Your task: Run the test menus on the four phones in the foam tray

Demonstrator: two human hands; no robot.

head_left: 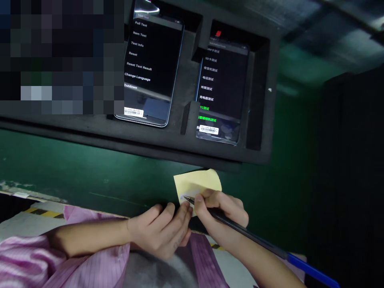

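A yellow sticky note [196,182] lies at the near edge of the green tabletop, its upper right corner curling up. My left hand [163,228] pinches the note's lower edge, fingertips bent on top and the thumb below. In my right hand [223,210] is a black pen [255,235] with a blue cap [312,270] on its back end. The pen's tip touches the note near its lower left, beside a faint mark. My right fingers cover the note's lower right part.
Beyond the note, a black foam tray [255,157] holds a phone [153,60] with an English test menu and another phone [223,84] with a Chinese list. Each bears a white barcode label. The green tabletop [90,172] has a worn front edge. The upper left is pixelated.
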